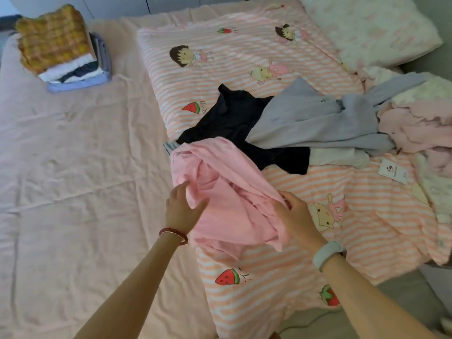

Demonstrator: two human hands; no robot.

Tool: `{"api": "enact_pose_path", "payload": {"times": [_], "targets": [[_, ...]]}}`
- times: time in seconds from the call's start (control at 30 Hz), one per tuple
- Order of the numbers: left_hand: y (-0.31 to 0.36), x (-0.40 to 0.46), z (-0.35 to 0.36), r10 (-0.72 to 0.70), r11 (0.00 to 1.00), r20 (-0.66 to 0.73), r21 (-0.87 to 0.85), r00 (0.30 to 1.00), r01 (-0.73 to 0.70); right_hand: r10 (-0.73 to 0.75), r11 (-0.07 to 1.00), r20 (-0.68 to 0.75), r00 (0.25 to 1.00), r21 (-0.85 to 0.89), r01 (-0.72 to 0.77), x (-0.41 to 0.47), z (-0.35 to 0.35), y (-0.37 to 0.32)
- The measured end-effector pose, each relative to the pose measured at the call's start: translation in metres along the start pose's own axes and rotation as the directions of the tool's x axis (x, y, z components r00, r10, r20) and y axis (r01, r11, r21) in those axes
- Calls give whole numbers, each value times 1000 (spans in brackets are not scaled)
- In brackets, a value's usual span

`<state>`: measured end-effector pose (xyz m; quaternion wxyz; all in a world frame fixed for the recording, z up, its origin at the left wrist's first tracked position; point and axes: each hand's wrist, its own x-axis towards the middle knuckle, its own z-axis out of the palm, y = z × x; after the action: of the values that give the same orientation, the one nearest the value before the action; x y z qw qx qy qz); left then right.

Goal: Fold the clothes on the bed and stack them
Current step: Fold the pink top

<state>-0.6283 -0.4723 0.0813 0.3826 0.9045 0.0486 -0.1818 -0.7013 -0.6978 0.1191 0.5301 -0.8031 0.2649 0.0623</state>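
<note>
A crumpled pink garment [220,192] is held by 2 hands above the striped cartoon quilt [244,62]. The left hand [182,211] is laid against its left side with fingers loosely spread, thumb pressed into the cloth. The right hand [293,214] is closed around a bunched fold at its right edge. Beyond it, a dark garment [234,118] and a grey garment [313,121] are left unfolded. A folded stack [63,50] is seen at the bed's far left.
</note>
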Motion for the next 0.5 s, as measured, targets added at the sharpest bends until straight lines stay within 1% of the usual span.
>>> {"api": "enact_pose_path", "payload": {"times": [0.03, 0.07, 0.1, 0.13, 0.17, 0.2, 0.23, 0.27, 0.3, 0.33, 0.37, 0.4, 0.43, 0.47, 0.5], "targets": [[-1, 7, 7, -112, 992, 13, -55, 994, 112, 8, 999, -99, 995, -32, -11, -6, -17, 6], [1, 12, 15, -210, 970, 42, -116, 977, 214, 24, 998, -221, 975, -54, -37, -12, -32, 14], [2, 15, 24, -293, 931, 72, -206, 953, 301, 48, 996, -327, 944, -57, -70, -19, -45, 24], [6, 16, 32, -367, 871, 104, -311, 924, 381, 83, 990, -383, 920, -71, -119, -25, -54, 35], [9, 17, 41, -416, 815, 128, -387, 900, 432, 135, 976, -362, 923, -112, -187, -31, -59, 46], [14, 14, 48, -438, 806, 131, -381, 889, 453, 202, 950, -263, 943, -181, -254, -36, -61, 58], [22, 10, 55, -415, 855, 97, -299, 904, 425, 281, 917, -108, 954, -263, -300, -41, -59, 70], [29, 6, 60, -309, 932, 14, -193, 951, 306, 357, 892, 58, 932, -319, -321, -44, -56, 81], [34, 2, 64, -124, 987, -46, -105, 991, 118, 406, 879, 173, 897, -343, -332, -47, -53, 89], [44, -7, 66, 96, 994, -39, -49, 995, -98, 426, 878, 217, 878, -332, -344, -50, -50, 93], [51, -15, 68, 300, 953, 74, 7, 951, -302, 421, 892, 198, 885, -267, -364, -50, -48, 96], [59, -26, 70, 424, 885, 303, 60, 853, -461, 410, 909, 126, 903, -137, -394, -50, -48, 96], [67, -35, 74, 428, 816, 558, 99, 711, -569, 409, 911, 39, 912, 39, -411, -47, -49, 96], [71, -41, 78, 341, 757, 749, 139, 568, -638, 416, 891, -37, 909, 217, -399, -44, -52, 93], [74, -45, 81, 253, 732, 835, 165, 489, -660, 412, 873, -101, 905, 328, -361, -41, -56, 90]]}}
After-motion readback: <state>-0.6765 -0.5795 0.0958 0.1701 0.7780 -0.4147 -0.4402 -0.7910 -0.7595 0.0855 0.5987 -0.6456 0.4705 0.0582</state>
